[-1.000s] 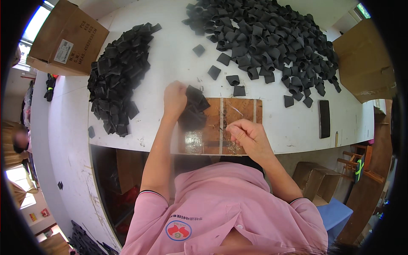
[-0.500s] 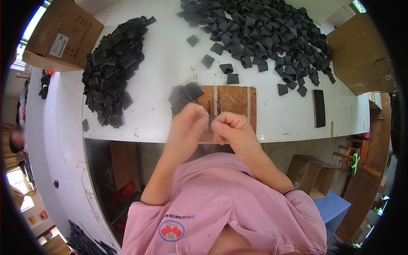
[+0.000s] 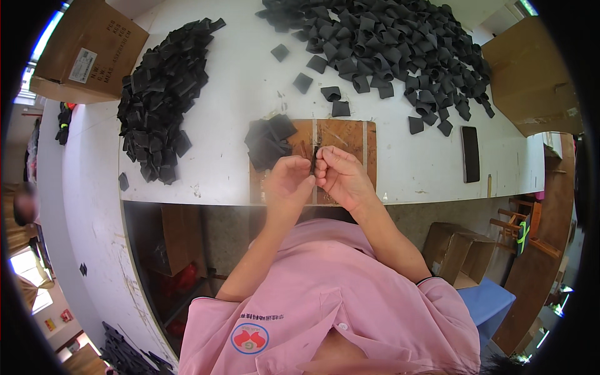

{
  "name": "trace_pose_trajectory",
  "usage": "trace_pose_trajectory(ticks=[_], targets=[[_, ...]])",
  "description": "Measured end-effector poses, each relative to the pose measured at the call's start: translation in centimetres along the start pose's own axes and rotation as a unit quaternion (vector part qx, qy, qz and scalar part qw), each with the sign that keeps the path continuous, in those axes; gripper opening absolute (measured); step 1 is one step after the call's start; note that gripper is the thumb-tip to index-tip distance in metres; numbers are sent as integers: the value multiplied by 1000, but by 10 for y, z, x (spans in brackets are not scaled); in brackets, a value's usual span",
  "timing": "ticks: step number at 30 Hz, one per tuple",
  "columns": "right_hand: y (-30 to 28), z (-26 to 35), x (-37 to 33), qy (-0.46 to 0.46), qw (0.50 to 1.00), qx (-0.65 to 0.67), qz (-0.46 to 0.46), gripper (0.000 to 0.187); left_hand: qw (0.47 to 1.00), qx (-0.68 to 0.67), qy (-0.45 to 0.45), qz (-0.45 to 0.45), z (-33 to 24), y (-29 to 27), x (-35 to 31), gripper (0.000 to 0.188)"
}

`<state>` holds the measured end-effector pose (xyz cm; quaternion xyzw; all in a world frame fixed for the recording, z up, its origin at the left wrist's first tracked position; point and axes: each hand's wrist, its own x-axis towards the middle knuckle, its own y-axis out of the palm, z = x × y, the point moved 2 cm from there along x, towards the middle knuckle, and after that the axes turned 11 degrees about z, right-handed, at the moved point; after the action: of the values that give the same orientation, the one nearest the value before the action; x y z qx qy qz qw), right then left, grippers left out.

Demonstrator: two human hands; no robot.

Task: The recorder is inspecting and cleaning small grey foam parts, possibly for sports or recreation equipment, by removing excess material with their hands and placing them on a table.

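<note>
While loose pieces (image 3: 270, 139) cover the far left corner of the brown board (image 3: 351, 137), my left hand (image 3: 290, 180) and right hand (image 3: 340, 176) together pinch a black piece (image 3: 314, 157).

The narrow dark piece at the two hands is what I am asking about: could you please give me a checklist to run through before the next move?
1. Right hand has the narrow dark piece at its fingertips: ok.
2. Left hand grips it firmly: cannot tell; the hand is blurred, its fingertips close beside the piece.
3. Piece's faces readable: not ok; it shows only as a thin dark strip.
4. Brown board fully bare: not ok; a small heap of dark pieces covers part of its left side.
5. Phone apart from the board: ok, to its right.
</note>
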<state>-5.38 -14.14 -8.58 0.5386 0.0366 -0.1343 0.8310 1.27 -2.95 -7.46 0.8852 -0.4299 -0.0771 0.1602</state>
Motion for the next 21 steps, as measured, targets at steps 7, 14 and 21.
trace_pose_trajectory(ticks=[7,14,21], targets=[[22,9,-9,30,999,13,-29,16,985,156,73,-15,1,-3,-3,15],[18,16,-12,-2,950,-305,-64,15,998,27,-51,-36,-30,11,-2,6],[21,17,-15,11,961,-273,-38,14,991,-48,-125,-16,-38,7,-6,5]])
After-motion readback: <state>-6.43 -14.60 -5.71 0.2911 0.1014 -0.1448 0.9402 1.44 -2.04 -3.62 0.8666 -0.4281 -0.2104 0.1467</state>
